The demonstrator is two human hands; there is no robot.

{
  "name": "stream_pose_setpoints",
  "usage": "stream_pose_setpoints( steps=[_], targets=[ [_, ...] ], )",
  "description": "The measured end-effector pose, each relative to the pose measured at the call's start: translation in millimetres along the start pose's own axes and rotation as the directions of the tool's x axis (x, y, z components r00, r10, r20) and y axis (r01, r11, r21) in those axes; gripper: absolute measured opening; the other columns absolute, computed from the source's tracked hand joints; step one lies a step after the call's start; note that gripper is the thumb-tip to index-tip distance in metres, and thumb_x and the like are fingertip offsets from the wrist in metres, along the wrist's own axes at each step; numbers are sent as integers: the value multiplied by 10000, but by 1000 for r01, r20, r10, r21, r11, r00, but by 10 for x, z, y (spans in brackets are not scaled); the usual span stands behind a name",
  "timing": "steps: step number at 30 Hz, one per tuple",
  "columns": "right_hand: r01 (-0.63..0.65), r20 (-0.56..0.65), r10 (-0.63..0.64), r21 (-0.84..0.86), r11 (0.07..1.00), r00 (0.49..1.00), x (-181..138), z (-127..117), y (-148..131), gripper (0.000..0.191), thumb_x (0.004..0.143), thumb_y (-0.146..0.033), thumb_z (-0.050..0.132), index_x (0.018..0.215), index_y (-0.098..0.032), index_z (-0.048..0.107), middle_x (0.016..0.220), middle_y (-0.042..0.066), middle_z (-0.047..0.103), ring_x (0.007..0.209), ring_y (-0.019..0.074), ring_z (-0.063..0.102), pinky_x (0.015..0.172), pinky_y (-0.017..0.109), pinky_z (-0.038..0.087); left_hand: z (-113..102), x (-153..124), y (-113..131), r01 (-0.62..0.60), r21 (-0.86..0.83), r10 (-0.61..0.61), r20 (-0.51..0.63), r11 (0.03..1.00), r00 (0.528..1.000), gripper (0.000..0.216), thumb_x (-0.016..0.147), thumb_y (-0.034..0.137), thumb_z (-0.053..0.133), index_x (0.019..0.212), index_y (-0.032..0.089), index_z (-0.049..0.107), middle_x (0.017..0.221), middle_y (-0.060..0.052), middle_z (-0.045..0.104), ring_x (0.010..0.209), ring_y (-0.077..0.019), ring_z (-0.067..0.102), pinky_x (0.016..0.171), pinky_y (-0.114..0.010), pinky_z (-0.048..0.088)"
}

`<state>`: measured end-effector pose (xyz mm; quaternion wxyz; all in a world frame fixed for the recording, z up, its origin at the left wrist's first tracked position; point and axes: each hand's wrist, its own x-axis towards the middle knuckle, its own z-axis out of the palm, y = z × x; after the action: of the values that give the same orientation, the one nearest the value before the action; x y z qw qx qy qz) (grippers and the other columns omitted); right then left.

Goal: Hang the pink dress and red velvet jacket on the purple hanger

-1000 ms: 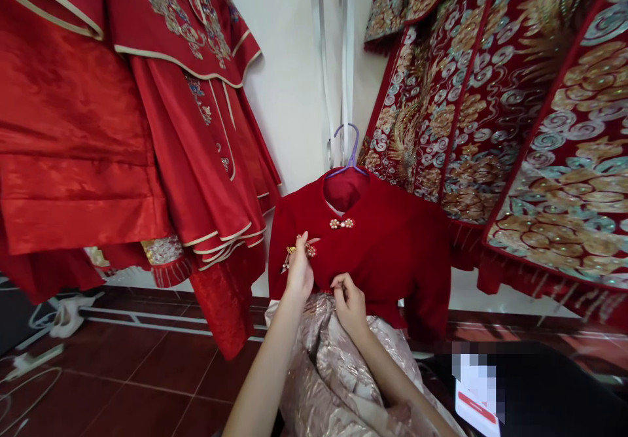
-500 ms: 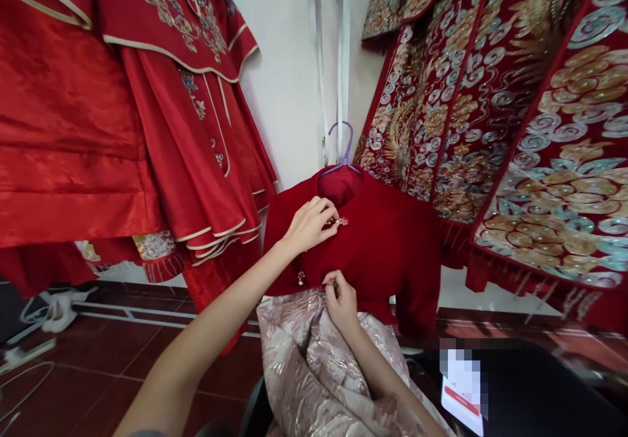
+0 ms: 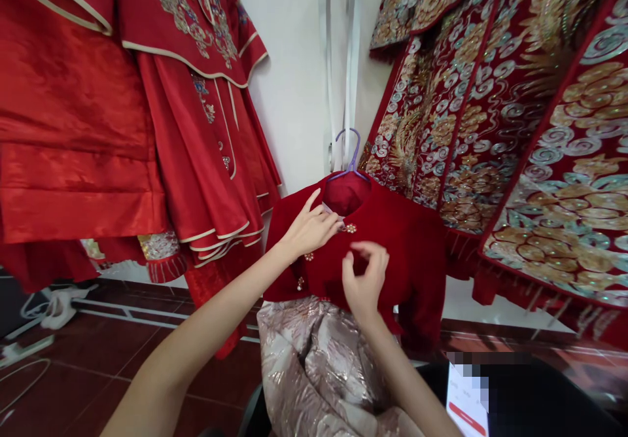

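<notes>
A dark red jacket (image 3: 407, 241) hangs on a purple hanger (image 3: 352, 156), its lower front resting over a shiny pinkish-silver fabric (image 3: 294, 345). My left hand (image 3: 314, 229) pinches the jacket's front edge just below the neckline, index finger stretched up. Something pale shows beside those fingers, too small to make out. Right by the fingertips is a flower-shaped beaded button (image 3: 351, 228); a second beaded button (image 3: 309, 256) and a drop-shaped ornament (image 3: 300, 284) lie lower on the front. My right hand (image 3: 366, 277) hovers before the jacket, thumb and forefinger curved apart, holding nothing visible.
Red garments with cream piping (image 3: 196, 142) hang at the left, heavily embroidered ones (image 3: 564, 162) at the right. White straps (image 3: 350, 64) run down to the hanger. A phone (image 3: 466, 401) lies on a black surface at lower right. White shoes (image 3: 59, 309) stand by a rack.
My right hand has let go of the jacket's lower hem and risen toward its middle. My left hand keeps to the neckline edge, its index finger now raised. The view has shifted slightly.
</notes>
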<state>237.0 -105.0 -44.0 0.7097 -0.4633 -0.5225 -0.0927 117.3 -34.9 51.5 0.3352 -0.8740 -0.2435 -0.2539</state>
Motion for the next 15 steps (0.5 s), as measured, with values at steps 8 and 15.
stream_pose_setpoints(
  steps=[8, 15],
  targets=[
    [111, 163, -42, -439, 891, 986, 520, 118, 27, 765, 702, -175, 507, 1414, -163, 226, 1509, 194, 139, 1389, 358, 131, 1053, 656, 106, -85, -243, -32, 446, 290, -461, -18, 847, 887, 267, 779, 245, 546, 998, 149, 665, 1171, -184, 588, 1161, -354, 474, 1099, -599, 178],
    [136, 94, -102, -499, 856, 990, 946, -743, 627, 755, 669, -189, 578, 1379, -141, 326, 1410, 211, 320, 1298, 356, 299, 1026, 558, 263, -78, -478, -329, 702, 257, -726, -2, 664, 687, 637, 719, 230, 592, 1323, 138, 410, 1552, -220, 36, 1398, -439, 130, 1075, -640, 125]
  ],
)
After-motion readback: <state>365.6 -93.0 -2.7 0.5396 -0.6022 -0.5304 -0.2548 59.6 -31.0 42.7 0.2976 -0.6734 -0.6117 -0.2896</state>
